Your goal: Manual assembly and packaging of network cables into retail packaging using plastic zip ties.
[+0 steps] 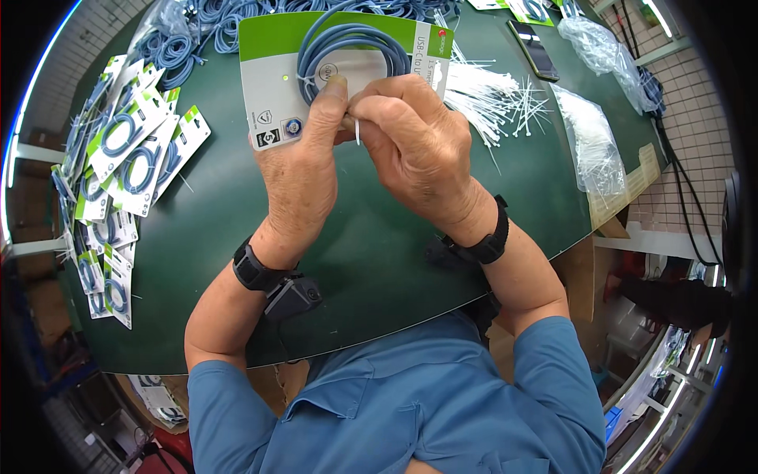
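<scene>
A white and green backing card (272, 87) is held up over the table, with a coiled blue-grey cable (347, 38) lying against its front. My left hand (304, 150) grips the card's lower edge, its thumb pressed near the bottom of the coil. Beside it, my right hand (418, 138) pinches a thin white cable tie (358, 133) whose tail hangs below the fingers. The two hands meet at the coil's lower part. My fingers hide where the tie passes round the cable.
Carded cables (138, 166) are piled at the left. Loose coiled cables (170, 55) lie along the far edge. Loose white cable ties (482, 99) spread right of the card, near a phone (533, 51), a clear bag of ties (588, 142) and crumpled plastic (604, 55). A person (671, 300) is at far right.
</scene>
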A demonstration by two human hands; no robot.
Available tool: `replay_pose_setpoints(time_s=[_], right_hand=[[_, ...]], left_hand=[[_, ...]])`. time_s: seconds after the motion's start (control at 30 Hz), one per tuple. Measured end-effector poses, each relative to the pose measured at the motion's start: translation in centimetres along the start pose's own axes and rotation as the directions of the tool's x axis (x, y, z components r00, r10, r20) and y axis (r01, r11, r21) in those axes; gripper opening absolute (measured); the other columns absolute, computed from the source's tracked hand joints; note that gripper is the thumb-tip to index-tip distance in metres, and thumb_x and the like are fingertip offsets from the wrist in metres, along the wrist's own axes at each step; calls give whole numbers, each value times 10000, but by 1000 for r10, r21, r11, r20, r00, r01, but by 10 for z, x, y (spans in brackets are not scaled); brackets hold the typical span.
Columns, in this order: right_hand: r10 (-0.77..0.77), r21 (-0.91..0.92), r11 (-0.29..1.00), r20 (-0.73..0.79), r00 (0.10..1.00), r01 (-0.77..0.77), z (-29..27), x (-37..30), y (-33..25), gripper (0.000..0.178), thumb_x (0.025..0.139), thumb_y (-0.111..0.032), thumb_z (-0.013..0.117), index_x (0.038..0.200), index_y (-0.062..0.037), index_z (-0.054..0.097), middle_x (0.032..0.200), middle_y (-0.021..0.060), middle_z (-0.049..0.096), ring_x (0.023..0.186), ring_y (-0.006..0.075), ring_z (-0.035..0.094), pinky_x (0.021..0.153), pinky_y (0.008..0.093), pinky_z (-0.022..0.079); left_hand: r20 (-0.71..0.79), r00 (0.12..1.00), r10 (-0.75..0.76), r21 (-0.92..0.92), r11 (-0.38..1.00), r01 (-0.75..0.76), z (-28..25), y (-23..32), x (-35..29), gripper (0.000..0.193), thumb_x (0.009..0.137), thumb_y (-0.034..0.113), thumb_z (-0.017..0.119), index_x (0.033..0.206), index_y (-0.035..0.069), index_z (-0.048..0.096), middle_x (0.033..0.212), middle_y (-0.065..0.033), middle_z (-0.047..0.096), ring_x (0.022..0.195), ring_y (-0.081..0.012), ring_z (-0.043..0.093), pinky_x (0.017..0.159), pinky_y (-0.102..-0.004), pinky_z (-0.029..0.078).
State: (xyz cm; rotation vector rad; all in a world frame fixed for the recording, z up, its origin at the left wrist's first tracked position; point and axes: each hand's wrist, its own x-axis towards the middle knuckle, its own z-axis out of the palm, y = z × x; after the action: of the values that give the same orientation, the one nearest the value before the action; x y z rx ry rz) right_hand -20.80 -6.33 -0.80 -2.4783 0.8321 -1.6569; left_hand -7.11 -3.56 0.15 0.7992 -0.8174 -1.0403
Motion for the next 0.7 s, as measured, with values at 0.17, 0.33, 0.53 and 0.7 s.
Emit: replay_pose_setpoints(time_s=[0.17, 0.33, 0.53, 0.7], right_hand=[[172, 94, 981, -10, 985, -170, -1, -2, -9, 141, 846, 55, 769, 944, -26, 710, 922, 81, 706, 666, 174, 696, 565, 302, 583], [153, 94, 984, -3, 988, -152, -3, -6, -4, 141, 836, 39, 793, 936, -19, 712, 944, 96, 715, 674, 164, 699, 559, 280, 573], [-109, 5, 994, -89, 990, 110, -5, -3, -4, 218, 751, 70, 826, 921, -12, 719, 967, 104, 717, 692, 164, 712, 558, 266, 575], [-108, 9, 994, -39, 993, 109, -7, -5, -9, 255, 703, 85, 834, 915, 0, 719, 964, 104, 710, 705, 170, 718, 556, 275, 580]], left_hand=[[23, 1000, 17, 80, 997, -19, -4, -7, 4, 243, 967, 116, 734, 1149, -13, 639, 972, -48, 695, 755, -113, 672, 645, -267, 583], [87, 996, -26, 79, 997, 19, -7, -6, 6, 228, 961, 133, 757, 1106, -8, 652, 949, -39, 700, 759, -102, 669, 631, -260, 564], [42, 999, -2, 44, 999, 0, -5, -2, 9, 238, 962, 148, 764, 1114, 8, 645, 938, -39, 694, 769, -109, 667, 644, -258, 553], [35, 999, 24, 56, 998, -26, -3, 3, 9, 269, 962, 179, 770, 1132, 17, 638, 942, -39, 686, 771, -108, 661, 657, -263, 553]])
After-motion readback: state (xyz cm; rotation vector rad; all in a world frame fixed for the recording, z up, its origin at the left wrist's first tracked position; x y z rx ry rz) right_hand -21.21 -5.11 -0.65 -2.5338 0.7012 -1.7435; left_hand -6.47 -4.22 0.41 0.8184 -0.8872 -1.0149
